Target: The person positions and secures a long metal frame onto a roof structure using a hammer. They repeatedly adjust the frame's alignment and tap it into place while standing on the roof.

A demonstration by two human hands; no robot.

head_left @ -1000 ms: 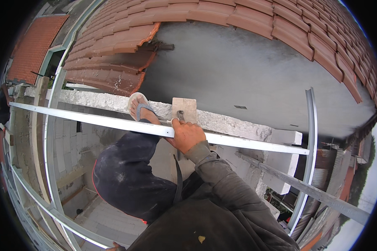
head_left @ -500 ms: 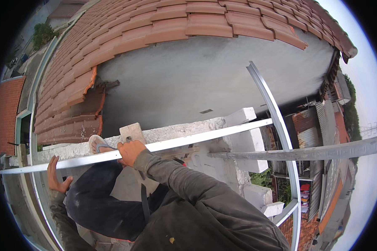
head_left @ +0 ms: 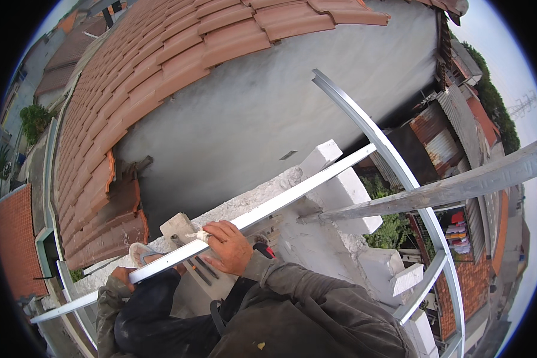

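A long silver metal channel [head_left: 304,188] runs slantwise across my lap, from low at the left up to the right. My left hand [head_left: 122,278] is closed around its left part, the fingers partly hidden behind the metal. My right hand [head_left: 228,247] is bent over the channel nearer its middle, with a small pale lump [head_left: 200,235] at its fingertips that I cannot make out. The channel's right end meets a second metal channel [head_left: 388,149], which looks curved. Below my right hand, dark slender tools [head_left: 198,273] lie on a pale surface.
My sandalled foot [head_left: 140,253] rests on a rough masonry wall top [head_left: 274,188], beside a wooden block [head_left: 178,225]. White blocks [head_left: 352,197] step along the wall. A grey pole [head_left: 435,194] crosses at the right. Roof tiles [head_left: 179,65] overhang a grey wall; houses lie far below.
My left hand has gone from open beside the channel to closed around it. The right hand has shifted rightward along the channel. The view has turned, so the channel slopes more steeply.
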